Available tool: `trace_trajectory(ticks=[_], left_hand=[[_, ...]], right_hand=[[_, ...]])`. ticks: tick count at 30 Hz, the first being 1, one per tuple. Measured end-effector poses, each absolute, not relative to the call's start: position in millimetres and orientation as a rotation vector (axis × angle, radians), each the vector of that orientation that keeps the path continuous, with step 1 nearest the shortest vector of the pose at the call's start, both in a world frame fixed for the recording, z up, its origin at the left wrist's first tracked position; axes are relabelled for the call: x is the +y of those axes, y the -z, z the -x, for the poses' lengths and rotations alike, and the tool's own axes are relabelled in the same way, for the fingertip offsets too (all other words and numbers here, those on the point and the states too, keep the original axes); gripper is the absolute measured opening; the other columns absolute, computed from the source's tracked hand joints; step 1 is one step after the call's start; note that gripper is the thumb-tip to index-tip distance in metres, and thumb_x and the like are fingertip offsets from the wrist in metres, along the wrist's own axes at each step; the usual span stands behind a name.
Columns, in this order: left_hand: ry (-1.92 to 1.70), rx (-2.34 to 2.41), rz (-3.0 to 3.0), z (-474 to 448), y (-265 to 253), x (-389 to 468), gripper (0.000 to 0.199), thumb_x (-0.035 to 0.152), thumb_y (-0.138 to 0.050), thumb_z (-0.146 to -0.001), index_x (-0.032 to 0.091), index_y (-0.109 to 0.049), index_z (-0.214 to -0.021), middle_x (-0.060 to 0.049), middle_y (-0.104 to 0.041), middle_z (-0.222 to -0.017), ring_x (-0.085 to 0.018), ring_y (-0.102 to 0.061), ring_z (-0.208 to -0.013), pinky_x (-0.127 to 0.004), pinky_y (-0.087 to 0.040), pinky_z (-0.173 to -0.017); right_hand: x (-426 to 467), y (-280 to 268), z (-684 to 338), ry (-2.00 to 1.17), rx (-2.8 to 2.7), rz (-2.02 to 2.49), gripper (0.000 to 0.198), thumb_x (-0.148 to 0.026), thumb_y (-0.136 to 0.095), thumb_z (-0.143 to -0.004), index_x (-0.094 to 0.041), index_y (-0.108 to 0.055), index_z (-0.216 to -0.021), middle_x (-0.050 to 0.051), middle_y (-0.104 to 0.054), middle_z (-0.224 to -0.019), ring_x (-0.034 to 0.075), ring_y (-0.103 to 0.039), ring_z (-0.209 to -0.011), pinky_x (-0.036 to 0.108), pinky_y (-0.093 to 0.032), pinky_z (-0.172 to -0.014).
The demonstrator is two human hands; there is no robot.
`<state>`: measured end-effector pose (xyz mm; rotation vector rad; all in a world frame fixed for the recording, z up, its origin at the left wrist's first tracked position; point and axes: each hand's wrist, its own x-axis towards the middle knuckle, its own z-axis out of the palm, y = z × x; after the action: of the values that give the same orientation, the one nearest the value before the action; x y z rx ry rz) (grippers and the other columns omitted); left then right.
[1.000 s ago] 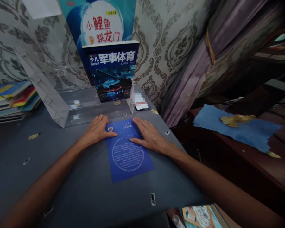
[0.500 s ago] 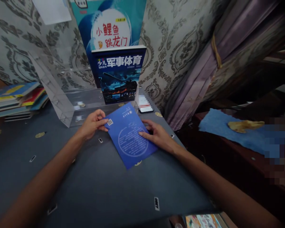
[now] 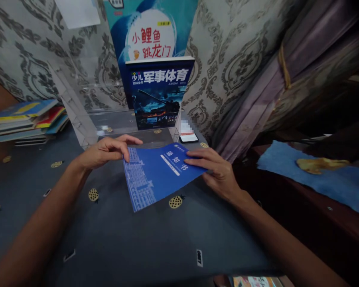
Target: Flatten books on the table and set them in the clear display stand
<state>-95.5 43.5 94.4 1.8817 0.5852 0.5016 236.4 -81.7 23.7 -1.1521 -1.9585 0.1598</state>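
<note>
A thin blue booklet (image 3: 164, 175) with white print and a pale building drawing is held slightly tilted over the dark tablecloth. At its left corner, my left hand (image 3: 106, 153) pinches the edge, with the index finger stretched out above. My right hand (image 3: 218, 171) grips the right end, fingers on top and thumb beneath. Behind the booklet, a dark military book (image 3: 158, 99) stands upright in a clear acrylic stand (image 3: 74, 107). A taller teal book (image 3: 151, 32) rises behind that one.
A phone (image 3: 189, 137) lies beside the stand. Several books are stacked (image 3: 26, 119) at the left. A purple curtain (image 3: 251, 95) hangs at the right, above a blue cloth (image 3: 281, 163) bearing a yellowish object (image 3: 320, 164). Another colourful book (image 3: 254, 281) shows below the table's front edge (image 3: 209, 274).
The booklet has been turned over, from the side with a text circle and QR code to the side with the building drawing. Both hands have shifted their hold; the view has moved slightly left.
</note>
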Motion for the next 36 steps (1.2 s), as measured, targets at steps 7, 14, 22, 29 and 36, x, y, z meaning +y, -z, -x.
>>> trace_trajectory(ticks=[7, 14, 22, 29, 36], left_hand=[[0.145, 0.584, -2.111, 106, -86, 53, 0.018, 0.038, -0.063, -0.089, 0.032, -0.077, -0.098, -0.003, -0.059, -0.144, -0.028, -0.049, -0.138, -0.041, -0.048, -0.104], [0.168, 0.690, -2.120, 104, -85, 47, 0.032, 0.041, -0.074, -0.079, 0.038, -0.075, -0.111, -0.001, -0.061, -0.142, -0.029, -0.053, -0.135, -0.040, -0.048, -0.103], [0.220, 0.719, -2.188, 97, -84, 43, 0.026, 0.046, -0.068, -0.086, 0.034, -0.075, -0.108, -0.002, -0.064, -0.139, -0.028, -0.054, -0.133, -0.040, -0.044, -0.105], [0.169, 0.688, -2.217, 92, -75, 45, 0.025, 0.046, -0.068, -0.085, 0.028, -0.076, -0.101, -0.005, -0.065, -0.134, -0.027, -0.060, -0.120, -0.033, -0.048, -0.094], [0.203, 0.720, -2.346, 87, -74, 39, 0.026, 0.048, -0.061, -0.088, 0.026, -0.070, -0.100, -0.005, -0.065, -0.126, -0.026, -0.058, -0.118, -0.032, -0.045, -0.094]], right_hand=[[-74, -5, -235, -0.210, -2.494, 1.248, 0.047, -0.007, -0.051, -0.085, -0.025, -0.069, -0.124, 0.008, -0.068, -0.131, 0.028, -0.059, -0.124, 0.053, -0.050, -0.100], [-78, -19, -237, -0.300, -2.593, 1.305, 0.064, 0.000, -0.048, -0.081, -0.030, -0.061, -0.136, 0.005, -0.059, -0.145, 0.026, -0.053, -0.135, 0.055, -0.039, -0.113], [-74, -49, -198, -0.555, -2.763, 1.141, 0.050, -0.017, -0.056, -0.086, -0.024, -0.062, -0.135, 0.008, -0.058, -0.145, 0.027, -0.048, -0.140, 0.058, -0.029, -0.120], [-59, -35, -183, -0.430, -2.684, 1.278, 0.042, -0.031, -0.045, -0.101, -0.022, -0.056, -0.141, 0.012, -0.054, -0.150, 0.028, -0.047, -0.141, 0.060, -0.031, -0.118], [-48, -8, -196, -0.146, -2.501, 1.672, 0.050, -0.035, -0.044, -0.101, -0.013, -0.050, -0.146, 0.018, -0.046, -0.154, 0.032, -0.045, -0.141, 0.059, -0.036, -0.115]])
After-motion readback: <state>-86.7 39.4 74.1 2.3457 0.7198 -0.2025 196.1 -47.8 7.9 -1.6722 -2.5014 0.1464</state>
